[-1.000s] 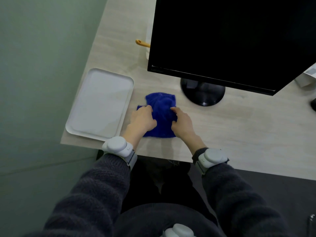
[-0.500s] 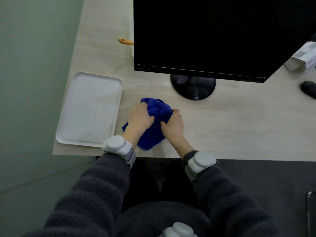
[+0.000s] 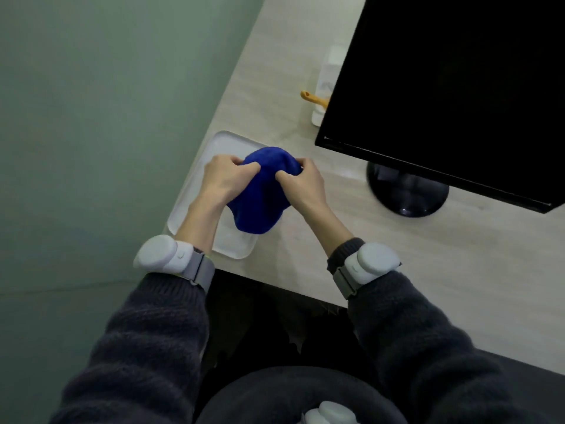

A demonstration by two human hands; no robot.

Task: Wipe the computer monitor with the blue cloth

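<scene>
Lifted blue cloth [image 3: 260, 197], now above tray [image 3: 235, 247]

White tray [image 3: 235, 246] on pale desk [image 3: 397, 270]; orange handle [image 3: 313, 98] beside clear bottle [image 3: 328, 78]

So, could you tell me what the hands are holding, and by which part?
Both hands pinch the bunched blue cloth near its top: the left hand on its left side, the right hand on its right.
</scene>
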